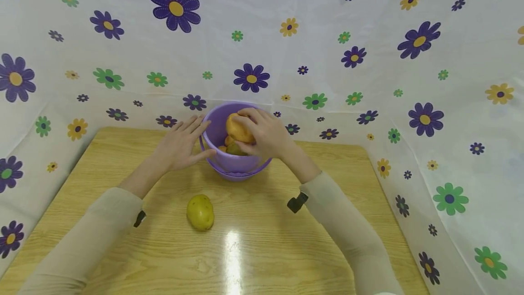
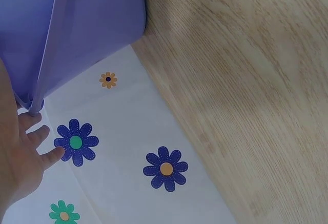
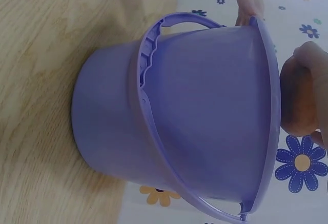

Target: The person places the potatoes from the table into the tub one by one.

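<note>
A purple bucket stands upright at the back of the table, its handle hanging down on the near side. Inside lie several fruits, among them a greenish one. My right hand grips a round orange-coloured fruit at the bucket's mouth; its exact kind is unclear. In the right wrist view the held fruit shows just beyond the rim. My left hand rests at the bucket's left rim with its fingers spread and nearly straight. A yellow-green oval fruit lies on the table in front of the bucket.
The wooden table has its back edge near a white flowered sheet, which rises behind it and along both sides. The bucket stands close to this back sheet.
</note>
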The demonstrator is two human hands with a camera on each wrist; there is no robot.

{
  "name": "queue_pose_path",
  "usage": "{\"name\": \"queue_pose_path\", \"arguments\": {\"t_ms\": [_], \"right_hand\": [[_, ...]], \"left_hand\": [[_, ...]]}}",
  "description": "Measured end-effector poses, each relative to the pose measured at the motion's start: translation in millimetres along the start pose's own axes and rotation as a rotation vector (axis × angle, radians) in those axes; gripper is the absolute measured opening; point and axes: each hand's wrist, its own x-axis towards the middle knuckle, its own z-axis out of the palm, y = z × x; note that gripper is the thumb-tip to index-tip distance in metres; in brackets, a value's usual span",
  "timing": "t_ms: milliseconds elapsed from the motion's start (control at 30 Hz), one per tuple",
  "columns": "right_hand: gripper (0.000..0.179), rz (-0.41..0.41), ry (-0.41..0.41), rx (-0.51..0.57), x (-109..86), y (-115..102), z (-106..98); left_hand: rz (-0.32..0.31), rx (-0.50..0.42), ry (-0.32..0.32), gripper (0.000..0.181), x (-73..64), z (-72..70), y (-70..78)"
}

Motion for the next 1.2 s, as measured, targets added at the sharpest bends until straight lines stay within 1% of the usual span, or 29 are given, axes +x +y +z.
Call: {"name": "queue_pose_path", "arguments": {"t_ms": [100, 200, 500, 700, 967, 1200], "right_hand": [[0.058, -0.009, -0.012, 0.011, 3.7, 3, 3], [0.058, -0.014, -0.035, -0.005, 6.3, 6, 6], [0.059, 0.015, -0.195, -0.036, 11.5, 16, 12], [0.059, 0.041, -0.264, -0.060, 13.2, 22, 20], [0.054, 0.022, -0.388, -0.091, 14.3, 23, 28], [0.052, -0.006, -0.445, -0.118, 14.9, 25, 35]], "left_hand": [[0.001, 0.002, 0.007, 0.093, -0.1, 0.2, -0.7], [0.003, 0.001, 0.013, 0.094, 0.0, -0.5, -0.7], [0.003, 0.000, 0.004, 0.094, 0.8, -1.3, -0.4], [0.005, 0.007, 0.008, 0.094, 1.4, -0.6, -0.7], [0.006, -0.001, 0.000, 0.094, 0.4, -1.9, 0.0], [0.004, 0.009, -0.003, 0.094, 0.0, -2.0, 0.0]]}}
